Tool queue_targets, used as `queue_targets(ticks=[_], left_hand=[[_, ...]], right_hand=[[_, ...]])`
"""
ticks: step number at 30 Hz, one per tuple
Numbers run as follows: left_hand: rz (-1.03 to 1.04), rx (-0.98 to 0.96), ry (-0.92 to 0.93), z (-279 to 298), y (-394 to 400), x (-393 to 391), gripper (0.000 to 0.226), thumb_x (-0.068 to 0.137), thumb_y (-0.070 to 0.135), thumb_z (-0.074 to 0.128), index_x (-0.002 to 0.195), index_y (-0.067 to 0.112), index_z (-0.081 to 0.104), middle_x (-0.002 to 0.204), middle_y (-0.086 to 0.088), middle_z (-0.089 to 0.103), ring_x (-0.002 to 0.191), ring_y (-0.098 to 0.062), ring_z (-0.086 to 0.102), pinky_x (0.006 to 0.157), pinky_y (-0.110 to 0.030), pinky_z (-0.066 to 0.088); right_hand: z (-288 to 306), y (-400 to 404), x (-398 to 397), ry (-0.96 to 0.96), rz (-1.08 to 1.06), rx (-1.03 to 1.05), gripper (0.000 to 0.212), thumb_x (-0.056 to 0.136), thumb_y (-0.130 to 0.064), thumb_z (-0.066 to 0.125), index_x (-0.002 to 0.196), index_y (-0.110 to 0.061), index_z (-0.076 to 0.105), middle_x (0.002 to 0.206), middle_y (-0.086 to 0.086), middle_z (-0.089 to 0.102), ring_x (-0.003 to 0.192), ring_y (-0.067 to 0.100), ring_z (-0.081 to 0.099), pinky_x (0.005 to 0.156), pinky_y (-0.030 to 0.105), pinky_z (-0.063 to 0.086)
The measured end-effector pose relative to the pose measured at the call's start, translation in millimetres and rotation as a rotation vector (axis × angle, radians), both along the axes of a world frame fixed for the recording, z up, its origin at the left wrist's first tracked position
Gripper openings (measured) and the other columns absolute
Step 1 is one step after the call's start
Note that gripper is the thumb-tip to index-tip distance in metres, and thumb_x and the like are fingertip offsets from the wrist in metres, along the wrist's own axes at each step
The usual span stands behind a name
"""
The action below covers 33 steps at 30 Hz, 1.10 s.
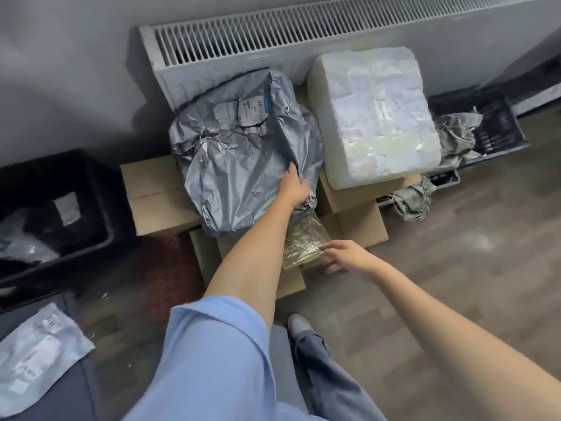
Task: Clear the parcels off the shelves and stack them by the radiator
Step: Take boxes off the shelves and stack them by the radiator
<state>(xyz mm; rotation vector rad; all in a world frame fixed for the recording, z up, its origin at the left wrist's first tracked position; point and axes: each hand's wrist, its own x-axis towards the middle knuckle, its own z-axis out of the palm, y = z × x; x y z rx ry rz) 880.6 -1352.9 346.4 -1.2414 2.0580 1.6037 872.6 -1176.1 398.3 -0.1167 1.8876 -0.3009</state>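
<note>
A big crumpled grey plastic parcel (239, 150) lies on top of brown cardboard boxes (154, 192) in front of the white radiator (273, 34). My left hand (294, 186) rests on its right side, fingers stretched over the plastic. Beside it a white wrapped block parcel (373, 117) sits on another cardboard box (358, 199). A small clear plastic packet (303, 244) lies on the lower boxes. My right hand (340, 256) touches the packet's right edge with spread fingers.
A black crate (45, 214) with bags stands at the left. Another dark crate (491, 123) with grey cloth is at the right by the wall. A pale mailer (33, 357) lies at the lower left. Wooden floor spreads to the right, my shoe (299, 325) on it.
</note>
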Motion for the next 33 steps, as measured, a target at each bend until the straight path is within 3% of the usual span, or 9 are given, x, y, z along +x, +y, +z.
queue_targets(ticks=[5,9,12,15,19,25,29,31,33], left_hand=[[0.056,-0.045,0.051,12,5,63,0.054,0.101,0.031,0.032,0.15,0.016,0.016,0.156,-0.009,0.02,0.142,-0.027,0.024,0.112,-0.039,0.026],[0.057,-0.119,-0.041,32,19,124,0.042,0.101,0.025,0.033,0.14,0.013,0.04,0.148,-0.014,0.033,0.132,-0.03,0.037,0.108,-0.036,0.032],[0.028,-0.171,-0.175,53,34,171,0.037,0.098,0.02,0.035,0.129,0.016,0.056,0.141,-0.014,0.042,0.131,-0.031,0.039,0.111,-0.035,0.03],[0.065,-0.161,-0.283,87,58,216,0.039,0.097,0.02,0.034,0.129,0.019,0.055,0.144,-0.011,0.041,0.135,-0.03,0.033,0.113,-0.037,0.029],[0.217,-0.213,-0.351,136,102,273,0.039,0.097,0.017,0.033,0.129,0.013,0.055,0.141,-0.012,0.046,0.131,-0.029,0.04,0.11,-0.036,0.032],[0.458,-0.186,-0.439,185,227,352,0.039,0.099,0.017,0.033,0.134,0.006,0.049,0.144,-0.01,0.043,0.132,-0.026,0.04,0.113,-0.036,0.03],[0.705,-0.073,-0.575,201,322,396,0.038,0.097,0.017,0.037,0.128,0.004,0.054,0.138,-0.015,0.049,0.126,-0.029,0.047,0.106,-0.036,0.039],[0.787,0.012,-0.601,208,366,411,0.029,0.097,0.014,0.036,0.108,0.005,0.062,0.135,-0.019,0.051,0.11,-0.024,0.053,0.09,-0.03,0.043],[0.832,0.071,-0.634,214,404,425,0.026,0.098,0.014,0.032,0.094,0.009,0.057,0.13,-0.021,0.054,0.092,-0.02,0.049,0.074,-0.027,0.038]], right_hand=[[9,9,6,-0.02,0.007,0.043,0.033,0.097,-0.017,0.038,0.126,-0.012,0.053,0.078,0.0,0.061,0.054,0.01,0.064,0.059,0.025,0.038],[37,-5,13,-0.017,0.119,0.016,0.032,0.097,-0.02,0.038,0.125,-0.014,0.053,0.105,0.013,0.065,0.091,0.025,0.066,0.081,0.033,0.045],[64,-22,22,0.004,0.28,-0.047,0.036,0.097,-0.019,0.037,0.129,-0.012,0.05,0.106,0.012,0.061,0.091,0.026,0.062,0.088,0.036,0.044],[93,-32,35,0.05,0.419,-0.135,0.036,0.099,-0.018,0.035,0.131,-0.01,0.048,0.117,0.016,0.062,0.102,0.028,0.062,0.095,0.043,0.045],[125,-27,62,0.013,0.574,-0.272,0.036,0.1,-0.017,0.037,0.133,-0.008,0.046,0.123,0.019,0.059,0.11,0.032,0.06,0.088,0.041,0.05],[151,23,117,-0.061,0.881,-0.329,0.036,0.101,-0.02,0.036,0.134,-0.009,0.046,0.126,0.019,0.059,0.113,0.032,0.06,0.102,0.046,0.042],[156,65,164,-0.133,1.096,-0.291,0.037,0.1,-0.023,0.038,0.134,-0.01,0.045,0.126,0.02,0.057,0.114,0.033,0.058,0.104,0.047,0.04],[161,81,188,-0.162,1.184,-0.291,0.038,0.1,-0.024,0.039,0.135,-0.01,0.044,0.126,0.02,0.057,0.114,0.034,0.058,0.1,0.044,0.041],[165,95,210,-0.19,1.223,-0.295,0.038,0.1,-0.021,0.039,0.136,-0.008,0.044,0.128,0.022,0.056,0.115,0.036,0.057,0.096,0.043,0.041]])
